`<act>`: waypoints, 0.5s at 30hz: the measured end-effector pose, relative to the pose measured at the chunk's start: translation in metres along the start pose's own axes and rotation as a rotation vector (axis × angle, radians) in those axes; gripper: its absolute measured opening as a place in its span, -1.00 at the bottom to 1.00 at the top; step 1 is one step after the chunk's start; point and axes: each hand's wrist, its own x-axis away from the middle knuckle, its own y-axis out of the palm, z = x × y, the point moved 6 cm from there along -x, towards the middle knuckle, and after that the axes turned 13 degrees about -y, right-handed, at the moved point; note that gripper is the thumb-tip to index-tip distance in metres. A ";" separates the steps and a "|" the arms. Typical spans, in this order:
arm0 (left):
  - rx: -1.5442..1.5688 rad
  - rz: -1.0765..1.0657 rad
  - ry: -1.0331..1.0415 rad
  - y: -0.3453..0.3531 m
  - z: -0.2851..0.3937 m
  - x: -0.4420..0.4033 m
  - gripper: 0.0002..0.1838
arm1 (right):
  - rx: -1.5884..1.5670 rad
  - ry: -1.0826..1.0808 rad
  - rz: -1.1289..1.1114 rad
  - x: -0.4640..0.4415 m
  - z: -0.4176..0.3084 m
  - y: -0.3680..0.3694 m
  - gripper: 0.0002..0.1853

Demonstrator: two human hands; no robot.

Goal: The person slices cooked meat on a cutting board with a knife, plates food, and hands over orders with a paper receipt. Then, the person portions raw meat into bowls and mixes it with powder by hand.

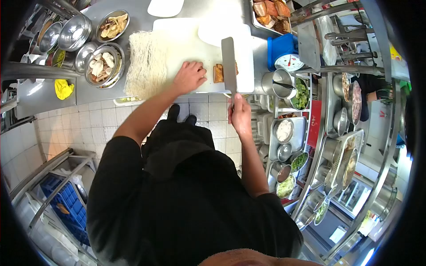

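Observation:
My right hand (241, 114) is wrapped round the handle of a cleaver (229, 64), whose broad blade points away from me over the white cutting board (186, 35). Beneath and beside the blade lies a piece of browned roast meat (218, 73), partly hidden by the steel. My left hand (190, 77) rests near the front edge of the board, left of the meat and apart from it. Its fingers are curled, and whatever might be under them is hidden. Left of this hand, a sheet of pale dried noodles (145, 64) overlaps the board.
Metal bowls with food (101, 68) stand at the left. A tray of roast meat pieces (271, 15) is at the back right, near a blue scale (286, 53). A steel pot (276, 82) sits at the counter's right end. Racks with vegetable bowls (285, 186) line my right side.

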 end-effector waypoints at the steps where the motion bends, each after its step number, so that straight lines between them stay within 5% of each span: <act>1: -0.036 -0.005 0.070 -0.002 -0.007 -0.007 -0.70 | -0.010 0.013 0.021 0.010 0.003 -0.006 -0.42; 8: -0.200 0.116 0.086 -0.041 -0.027 -0.029 -0.61 | -0.071 0.143 0.135 0.064 0.046 -0.041 -0.44; 11: 0.001 0.096 -0.132 -0.044 0.026 -0.022 -0.48 | -0.067 0.156 0.153 0.073 0.060 -0.047 -0.46; 15: 0.637 -0.073 -0.712 0.029 0.033 -0.006 -0.48 | -0.062 0.178 0.123 0.075 0.072 -0.040 -0.49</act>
